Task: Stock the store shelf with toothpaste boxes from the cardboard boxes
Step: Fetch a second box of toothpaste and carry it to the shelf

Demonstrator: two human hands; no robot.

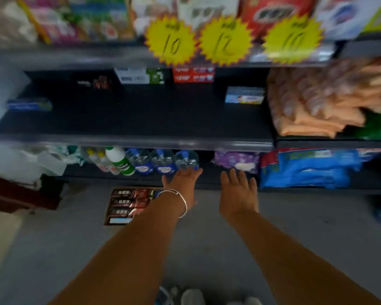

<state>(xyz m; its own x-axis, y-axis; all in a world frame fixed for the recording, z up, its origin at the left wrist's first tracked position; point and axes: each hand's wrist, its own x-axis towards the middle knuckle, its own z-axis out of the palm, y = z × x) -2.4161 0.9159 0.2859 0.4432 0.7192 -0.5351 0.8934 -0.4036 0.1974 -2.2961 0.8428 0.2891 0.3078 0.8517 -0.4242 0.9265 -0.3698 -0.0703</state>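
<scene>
While a grey concrete floor [53, 249] runs below it, the black metal store shelf [130, 119] stands mostly bare, with a few toothpaste boxes lying flat along its back. An open brown cardboard box [128, 205] on the floor holds dark toothpaste boxes [130, 202], long axes running left to right. Both hands, left hand [183, 183] and right hand [238, 194], reach forward with fingers spread, holding nothing.

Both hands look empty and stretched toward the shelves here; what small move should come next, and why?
Probably lower the left hand to the open cardboard box on the floor and take one dark toothpaste box. Both it and the right hand are open and hold nothing, and the middle shelf is mostly bare.
</scene>
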